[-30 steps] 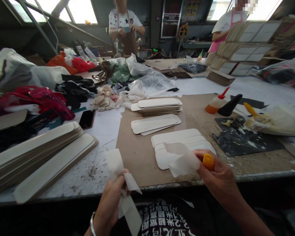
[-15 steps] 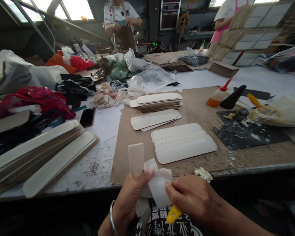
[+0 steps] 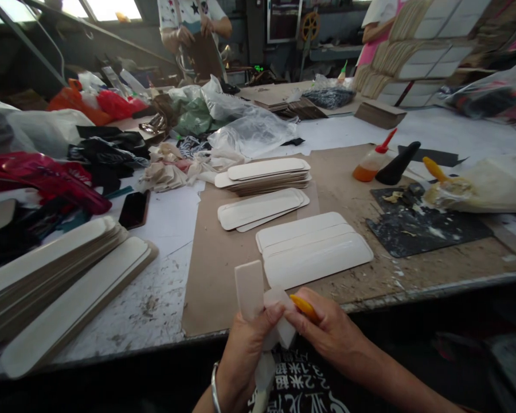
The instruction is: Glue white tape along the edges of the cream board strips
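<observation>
My left hand [image 3: 246, 347], with a bangle at its wrist, is closed round a pale flat strip [image 3: 248, 289] that sticks up past the thumb. Thin whitish pieces [image 3: 278, 299] hang out between my two hands, their lower ends trailing below the left palm. My right hand [image 3: 329, 327] is closed on a yellow-handled tool [image 3: 305, 308]; its working end is hidden. The right fingertips also meet the whitish pieces close to the left thumb. Just beyond my hands, long white boards with rounded corners [image 3: 318, 261] lie overlapping on brown cardboard [image 3: 215, 287].
More white boards are stacked behind [image 3: 269, 169] and at left [image 3: 75, 304]. On the right are a glue-smeared black board [image 3: 430, 229], an orange-filled bottle [image 3: 367, 165] and a yellow-handled tool [image 3: 434, 169]. A phone [image 3: 134, 209] lies left; two people stand across the table.
My right hand has come in against the left thumb, and its yellow handle has swung from pointing down to pointing up. The whitish piece between the hands is now bunched. The view has shifted.
</observation>
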A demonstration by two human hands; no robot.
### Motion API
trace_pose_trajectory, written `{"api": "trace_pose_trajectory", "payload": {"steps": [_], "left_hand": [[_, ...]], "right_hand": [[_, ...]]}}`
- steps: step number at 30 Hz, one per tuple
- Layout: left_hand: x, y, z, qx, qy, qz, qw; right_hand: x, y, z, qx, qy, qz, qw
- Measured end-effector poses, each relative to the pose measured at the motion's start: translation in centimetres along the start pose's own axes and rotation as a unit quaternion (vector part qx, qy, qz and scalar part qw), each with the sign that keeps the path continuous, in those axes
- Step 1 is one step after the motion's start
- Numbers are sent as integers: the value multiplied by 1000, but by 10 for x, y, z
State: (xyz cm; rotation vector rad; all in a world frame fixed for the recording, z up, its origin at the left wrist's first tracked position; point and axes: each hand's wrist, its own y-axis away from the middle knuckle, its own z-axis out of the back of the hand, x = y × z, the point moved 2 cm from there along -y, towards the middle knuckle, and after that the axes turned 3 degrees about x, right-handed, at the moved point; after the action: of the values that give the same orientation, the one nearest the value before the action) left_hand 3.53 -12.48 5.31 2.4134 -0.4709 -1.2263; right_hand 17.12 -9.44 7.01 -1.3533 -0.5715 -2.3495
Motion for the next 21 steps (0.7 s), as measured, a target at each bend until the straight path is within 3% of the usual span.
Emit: {"api": "trace_pose_trajectory", "payload": {"steps": [4,9,12,16,21], "left_hand": [[7,-7,7,-26,-10,27,999],[2,-17,17,-26,-95,15,995],[0,-20,21,-30,-128,13,991],[1,-21,23,-64,-111,34,991],[2,-22,24,-74,-100,27,992]], "right_hand": [[-8,0,1,67,-14,-25,997],[-1,-5,6,148,73,-12,986],[1,-10,7,151,111,2,982],[-1,-13,8,111,93,13,989],[-5,-16,11,135,43,-69,987]]}}
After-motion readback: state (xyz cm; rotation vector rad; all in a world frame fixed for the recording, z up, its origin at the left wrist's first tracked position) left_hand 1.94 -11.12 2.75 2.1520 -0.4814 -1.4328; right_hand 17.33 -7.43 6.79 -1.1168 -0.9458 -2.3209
